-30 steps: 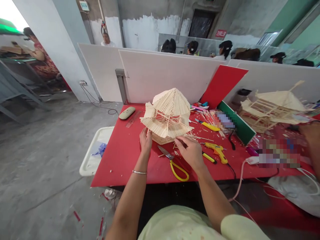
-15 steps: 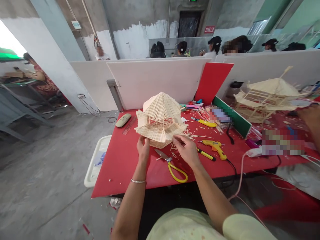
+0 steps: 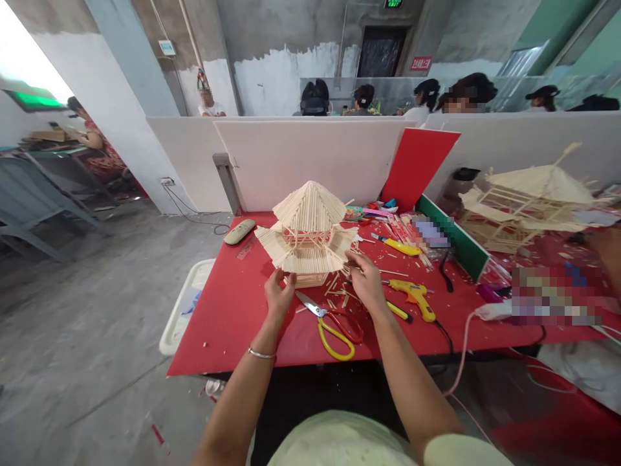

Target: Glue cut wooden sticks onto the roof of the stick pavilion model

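Pinching the stick house (image 3: 310,207) with left hand (image 3: 279,294) and right hand (image 3: 367,282), we should press lightly, behind the front edge of the counter (image 3: 218,323).

A: Site type?
B: Workshop, handcraft sort. Red tabletop (image 3: 218,323) littered with cut sticks (image 3: 345,295); glue gun (image 3: 414,292), scissors (image 3: 320,313) and utility knife (image 3: 403,247) lie about.
A: Any work on show?
B: A stick model (image 3: 309,210) in front, a second model (image 3: 546,186) at right.
A: Building?
B: Bare concrete floor (image 3: 111,323), patchily painted wall (image 3: 286,74), lit exit sign (image 3: 393,3).
A: Shared?
B: Yes. Several people (image 3: 364,96) show beyond a white partition (image 3: 310,155); one more person (image 3: 98,141), far left.
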`<action>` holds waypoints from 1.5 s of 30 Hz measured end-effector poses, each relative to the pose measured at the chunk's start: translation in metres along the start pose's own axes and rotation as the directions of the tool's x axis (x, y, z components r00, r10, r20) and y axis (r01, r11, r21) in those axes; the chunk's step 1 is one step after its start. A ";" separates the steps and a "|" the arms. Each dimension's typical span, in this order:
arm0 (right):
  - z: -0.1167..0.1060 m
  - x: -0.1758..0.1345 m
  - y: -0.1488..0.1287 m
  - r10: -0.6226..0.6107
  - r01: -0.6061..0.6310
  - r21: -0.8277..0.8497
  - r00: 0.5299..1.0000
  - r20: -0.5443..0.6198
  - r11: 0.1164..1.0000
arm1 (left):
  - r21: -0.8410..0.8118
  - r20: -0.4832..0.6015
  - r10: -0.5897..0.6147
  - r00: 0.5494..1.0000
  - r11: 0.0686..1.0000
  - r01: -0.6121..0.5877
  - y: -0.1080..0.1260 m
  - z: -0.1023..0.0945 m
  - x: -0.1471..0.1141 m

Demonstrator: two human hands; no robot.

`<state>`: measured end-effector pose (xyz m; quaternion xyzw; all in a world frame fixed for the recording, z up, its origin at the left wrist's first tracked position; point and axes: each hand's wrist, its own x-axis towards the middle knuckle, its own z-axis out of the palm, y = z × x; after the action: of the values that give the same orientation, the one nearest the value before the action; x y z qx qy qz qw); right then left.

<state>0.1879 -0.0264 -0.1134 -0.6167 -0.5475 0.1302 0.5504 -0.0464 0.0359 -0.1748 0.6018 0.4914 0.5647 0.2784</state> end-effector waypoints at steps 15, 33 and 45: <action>-0.004 0.019 0.003 -0.016 0.024 -0.131 0.998 0.056 0.991 | 0.027 0.055 0.086 0.995 0.996 -0.087 0.008 0.002 -0.006; -0.094 -0.040 -0.008 0.003 0.035 -0.493 0.997 0.075 0.869 | 0.081 -0.101 0.057 0.993 0.996 -0.049 0.014 -0.015 -0.005; -0.091 -0.060 0.013 0.114 0.025 -0.603 0.975 0.192 0.797 | 0.224 0.020 0.081 0.997 0.971 -0.083 0.049 -0.004 -0.052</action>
<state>0.2421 -0.1220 -0.1180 -0.7542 -0.6027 0.0294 0.2591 -0.0304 -0.0301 -0.1514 0.6522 0.5254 0.5132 0.1877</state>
